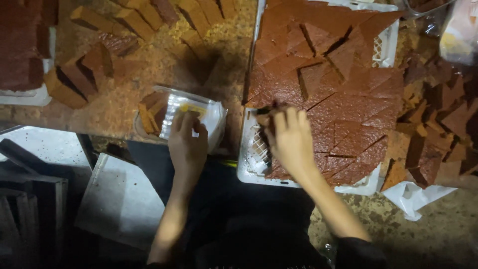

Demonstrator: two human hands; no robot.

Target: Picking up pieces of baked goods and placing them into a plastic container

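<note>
Your left hand grasps the near edge of a clear plastic bag holding brown cake pieces, on the crumb-covered table. Your right hand, fingers curled, presses on a cut brown cake slab in a white crate; whether it grips anything cannot be told.

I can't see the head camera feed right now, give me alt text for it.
A person's right hand reaches onto a white plastic crate filled with a reddish-brown cake slab cut into triangles, while the left hand rests on a clear plastic bag holding some pieces. More cut brown cake pieces lie on the crumb-covered table.
</note>
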